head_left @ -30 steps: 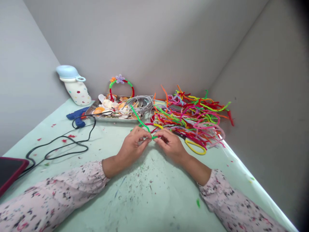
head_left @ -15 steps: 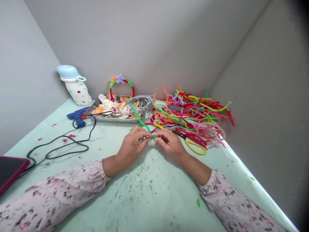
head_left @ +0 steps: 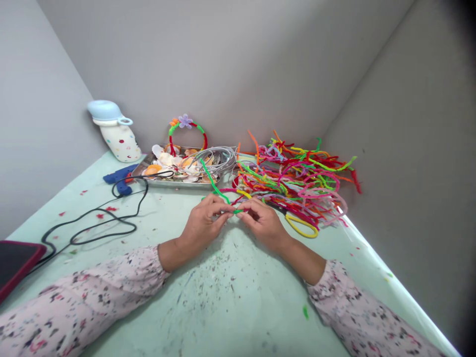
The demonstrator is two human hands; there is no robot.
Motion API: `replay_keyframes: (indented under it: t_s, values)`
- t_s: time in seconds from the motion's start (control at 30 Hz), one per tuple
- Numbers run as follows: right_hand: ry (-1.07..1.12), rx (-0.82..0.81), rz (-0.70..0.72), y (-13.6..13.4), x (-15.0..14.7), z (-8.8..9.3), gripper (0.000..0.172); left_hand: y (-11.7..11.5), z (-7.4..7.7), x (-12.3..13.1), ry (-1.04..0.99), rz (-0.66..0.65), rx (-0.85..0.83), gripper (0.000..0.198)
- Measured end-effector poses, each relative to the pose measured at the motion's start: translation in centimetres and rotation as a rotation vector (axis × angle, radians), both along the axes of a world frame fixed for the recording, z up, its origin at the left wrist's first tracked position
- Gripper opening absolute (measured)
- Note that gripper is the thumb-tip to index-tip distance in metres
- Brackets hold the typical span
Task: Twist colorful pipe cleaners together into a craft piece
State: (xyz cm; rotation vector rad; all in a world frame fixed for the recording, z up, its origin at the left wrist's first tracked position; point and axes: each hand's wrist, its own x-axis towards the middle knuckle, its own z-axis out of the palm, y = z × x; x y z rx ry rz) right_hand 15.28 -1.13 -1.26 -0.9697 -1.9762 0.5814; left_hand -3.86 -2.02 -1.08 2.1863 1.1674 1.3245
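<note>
Near the middle of the table, my left hand (head_left: 204, 225) pinches a green pipe cleaner (head_left: 214, 184), whose long free end sticks up and to the left above the fingers. My right hand (head_left: 265, 223) faces it, thumb and fingertips closed on the same green piece, with the fingertips of both hands nearly touching. Red and yellow pipe cleaner lengths show just beyond the fingertips; how they join the green one is hidden by the fingers. Yellow-handled scissors (head_left: 302, 226) lie just beyond my right hand, partly under the pipe cleaners.
Behind are a metal tray (head_left: 178, 184) of shells, a coil of grey wire (head_left: 226, 159), a flowered hoop (head_left: 204, 134) and a pipe cleaner heap (head_left: 297, 178). Leftward are a blue glue gun (head_left: 121, 174), black cable (head_left: 89, 242), bottle (head_left: 119, 139) and dark red-edged device (head_left: 18, 263).
</note>
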Motion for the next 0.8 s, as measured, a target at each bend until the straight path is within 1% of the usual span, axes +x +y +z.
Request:
replay_keyframes:
  t_s: [0.23,0.47,0.6,0.8]
  values:
    - [0.006,-0.010,-0.004,0.04,-0.02,-0.09,0.009,0.01,0.04,-0.03,0.018,-0.005,-0.024,0.015]
    - [-0.012,-0.002,-0.003,0.04,-0.02,-0.13,0.011,0.04,0.03,-0.06,0.077,-0.006,-0.066,0.012]
    - [-0.015,-0.002,0.000,0.07,-0.02,-0.17,0.010,0.00,-0.10,-0.08,0.070,-0.011,-0.069,0.013]
    - [-0.003,-0.003,-0.001,0.05,0.00,-0.14,0.008,0.02,-0.24,-0.02,0.008,-0.029,-0.027,0.015]
